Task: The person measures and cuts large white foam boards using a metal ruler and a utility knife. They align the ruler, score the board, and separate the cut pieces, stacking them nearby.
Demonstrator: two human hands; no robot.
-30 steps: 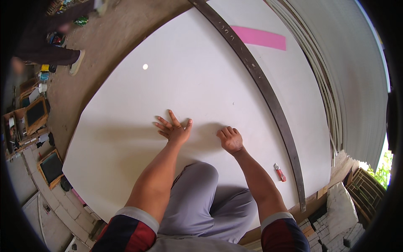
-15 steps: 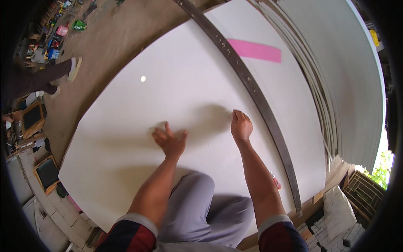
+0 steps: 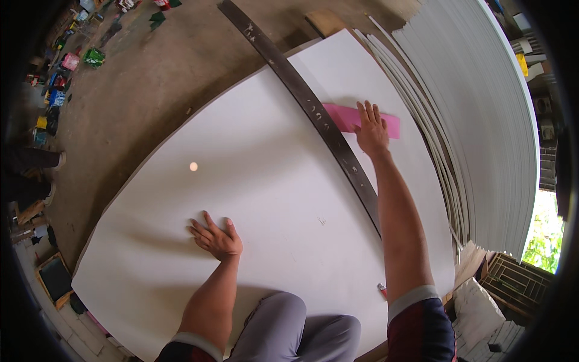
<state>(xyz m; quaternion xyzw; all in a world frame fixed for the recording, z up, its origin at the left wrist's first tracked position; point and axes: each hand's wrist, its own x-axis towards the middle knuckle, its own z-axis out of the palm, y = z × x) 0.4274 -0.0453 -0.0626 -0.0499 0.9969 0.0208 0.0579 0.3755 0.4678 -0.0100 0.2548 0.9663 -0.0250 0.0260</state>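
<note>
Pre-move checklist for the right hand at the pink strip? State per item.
1. Right hand on pink strip: ok, fingers spread flat over its middle.
2. Left hand braced on white board: ok, palm down.
3. Strip gripped: not ok, hand only lies on it.
4. Long dark metal bar free of strip: cannot tell, strip's left end meets the bar's edge.
5. Right forearm off the bar: not ok, it crosses over the bar's lower part.
6. Small red item by the right sleeve: ok, apart from both hands.
</note>
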